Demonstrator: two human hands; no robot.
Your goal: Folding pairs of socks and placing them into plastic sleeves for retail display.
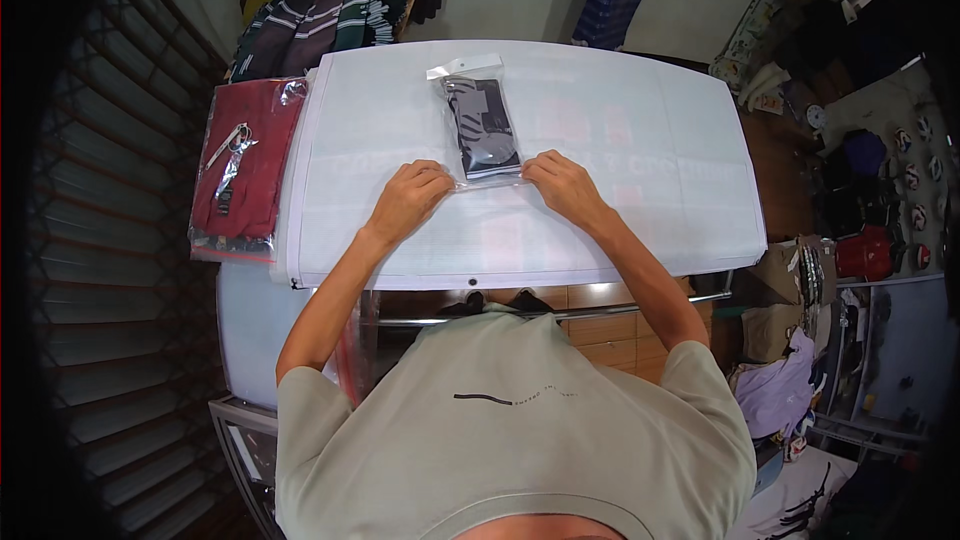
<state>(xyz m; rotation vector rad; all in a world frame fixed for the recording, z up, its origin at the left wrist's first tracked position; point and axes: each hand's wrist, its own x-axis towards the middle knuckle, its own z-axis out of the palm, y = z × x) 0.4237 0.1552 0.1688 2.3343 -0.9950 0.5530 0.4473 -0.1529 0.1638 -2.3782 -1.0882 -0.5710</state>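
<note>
A clear plastic bag (pixel 487 184) with a white hanging header (pixel 466 66) lies on the white-covered table (pixel 375 112) before me. Folded grey and black patterned fabric, which looks like socks (pixel 484 124), fills it. My left hand (pixel 416 191) pinches the bag's near left corner between thumb and fingers. At the near right corner, my right hand (pixel 562 184) grips the plastic the same way. The bag's near edge stretches between both hands, with the header pointing away from me.
A bagged dark red garment (pixel 244 165) lies at the table's left edge. Behind it are piled striped garments (pixel 322 15). A metal rail (pixel 600 313) runs below the near edge. Folded clothes (pixel 776 270) are stacked at right, and a metal folding gate (pixel 112 255) stands at left.
</note>
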